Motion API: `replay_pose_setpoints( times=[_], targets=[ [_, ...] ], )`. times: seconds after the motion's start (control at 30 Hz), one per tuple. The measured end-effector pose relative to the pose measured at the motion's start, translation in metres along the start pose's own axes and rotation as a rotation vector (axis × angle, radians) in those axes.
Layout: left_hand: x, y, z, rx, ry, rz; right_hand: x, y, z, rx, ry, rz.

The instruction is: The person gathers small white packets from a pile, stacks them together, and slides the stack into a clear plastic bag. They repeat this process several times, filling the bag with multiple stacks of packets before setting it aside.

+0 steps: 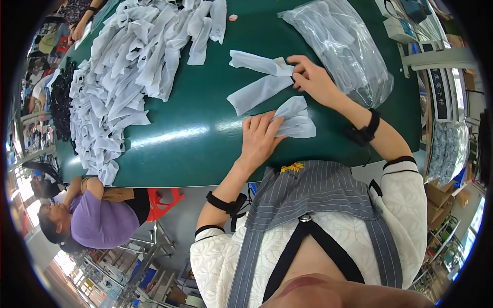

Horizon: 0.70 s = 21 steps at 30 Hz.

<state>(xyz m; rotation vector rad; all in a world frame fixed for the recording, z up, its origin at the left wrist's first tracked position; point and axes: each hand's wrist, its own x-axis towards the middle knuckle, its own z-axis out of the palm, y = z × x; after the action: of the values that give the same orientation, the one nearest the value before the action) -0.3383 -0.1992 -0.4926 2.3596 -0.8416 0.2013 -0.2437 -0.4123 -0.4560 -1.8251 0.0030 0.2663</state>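
My left hand (pixel 258 139) is closed on a crumpled whitish translucent plastic pouch (pixel 297 119), its fingers lying over the left edge. Up and to the right, my right hand (pixel 317 83) has its fingers bent and apart. Those fingertips touch the right ends of two more such pouches, an upper pouch (pixel 257 62) and a lower pouch (pixel 261 94), both lying flat on the green table (pixel 190 154). A small dark bit shows at the lower pouch's end by my fingertips. What the pouches contain cannot be made out.
A large heap of similar pouches (pixel 138 56) covers the table's left side, with black items (pixel 62 102) beyond it. At the far right lies a big clear bag (pixel 344 46) filled with pale items. A person in purple (pixel 102 220) sits at the left edge.
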Motion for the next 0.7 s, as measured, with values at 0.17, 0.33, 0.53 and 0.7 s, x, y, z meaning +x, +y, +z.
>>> replay_pose_setpoints(
  times=[0.17,0.33,0.53,0.7],
  targets=[
    [0.0,0.006,-0.005,-0.04,-0.074,-0.038,0.002,0.001,0.025,-0.954,-0.033,-0.706],
    [-0.002,0.008,-0.026,0.146,-0.096,-0.07,0.011,0.011,0.032,-0.976,-0.281,-0.565],
    [0.0,-0.017,-0.041,0.193,-0.085,0.022,0.002,-0.001,0.006,-0.634,-0.808,-0.364],
    [0.001,-0.025,-0.024,0.053,-0.071,0.0,0.011,-0.025,0.009,-0.986,-0.073,-0.683]
  ],
)
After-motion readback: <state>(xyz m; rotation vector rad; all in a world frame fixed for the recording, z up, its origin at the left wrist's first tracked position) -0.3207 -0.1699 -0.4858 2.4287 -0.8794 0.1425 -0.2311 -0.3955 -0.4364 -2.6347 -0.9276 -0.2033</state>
